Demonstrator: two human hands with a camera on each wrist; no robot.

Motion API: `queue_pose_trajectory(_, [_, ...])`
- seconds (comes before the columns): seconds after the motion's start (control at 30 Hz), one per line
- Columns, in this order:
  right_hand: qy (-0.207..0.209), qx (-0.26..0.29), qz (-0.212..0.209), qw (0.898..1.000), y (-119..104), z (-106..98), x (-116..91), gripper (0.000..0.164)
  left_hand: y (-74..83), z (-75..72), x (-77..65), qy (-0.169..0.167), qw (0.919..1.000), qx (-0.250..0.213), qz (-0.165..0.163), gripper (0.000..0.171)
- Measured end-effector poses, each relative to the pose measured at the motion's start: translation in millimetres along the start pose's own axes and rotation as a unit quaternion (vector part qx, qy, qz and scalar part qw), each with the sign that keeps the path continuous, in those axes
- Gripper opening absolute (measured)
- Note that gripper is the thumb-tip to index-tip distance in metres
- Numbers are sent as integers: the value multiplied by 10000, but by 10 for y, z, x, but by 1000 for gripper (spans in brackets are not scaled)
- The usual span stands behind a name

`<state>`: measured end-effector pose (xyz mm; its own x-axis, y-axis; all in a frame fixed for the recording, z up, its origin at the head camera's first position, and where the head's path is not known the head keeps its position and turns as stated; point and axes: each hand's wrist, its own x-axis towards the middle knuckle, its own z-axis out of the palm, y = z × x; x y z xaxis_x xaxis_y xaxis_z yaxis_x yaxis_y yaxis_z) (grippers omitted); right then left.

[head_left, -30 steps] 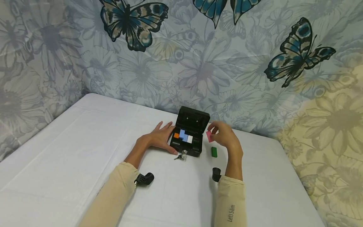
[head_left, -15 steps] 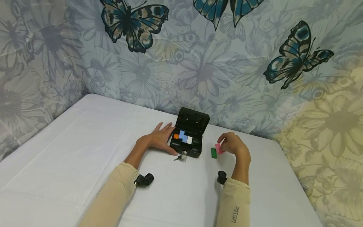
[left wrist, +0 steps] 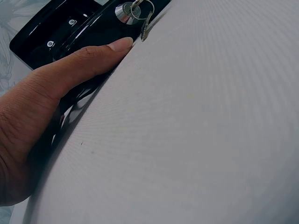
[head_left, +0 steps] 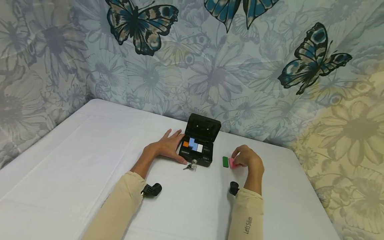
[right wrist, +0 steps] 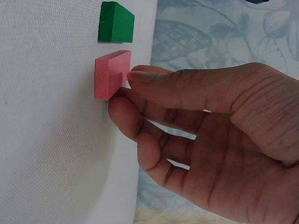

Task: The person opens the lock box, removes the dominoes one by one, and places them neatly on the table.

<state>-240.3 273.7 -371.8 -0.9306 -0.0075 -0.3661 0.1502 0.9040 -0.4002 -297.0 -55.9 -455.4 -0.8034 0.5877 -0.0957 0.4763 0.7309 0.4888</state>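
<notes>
A small black cash box (head_left: 196, 156) stands with its lid (head_left: 203, 127) raised. Inside it lie an orange block (head_left: 186, 144), a light-blue stepped block (head_left: 193, 144) and a white block (head_left: 199, 148). My left hand (head_left: 166, 146) rests against the box's left side, fingers spread, its thumb (left wrist: 88, 60) along the front. Right of the box, my right hand (head_left: 247, 156) pinches a flat pink block (right wrist: 110, 74) at table level, its fingertips partly behind the block. Beside that block is a green block (head_left: 225, 162), a small gap between them.
A key ring with keys (head_left: 188, 167) hangs from the lock (left wrist: 127, 13) on the box's front. White cloth covers the table (head_left: 180, 213). Behind it rises a wall (head_left: 216, 73) with flowers and butterflies.
My right hand has carried the pink block from beside the box rightward and down to the table, just right of the green block. My left hand has stayed at the box.
</notes>
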Motion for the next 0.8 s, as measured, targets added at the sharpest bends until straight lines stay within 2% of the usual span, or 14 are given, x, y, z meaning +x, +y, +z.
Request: queue_pose_trajectory(0.8, [-101, 91, -92, 9999, -79, 0, -6, 29, 0, 5, -1, 10, 10000, 10, 6, 129])
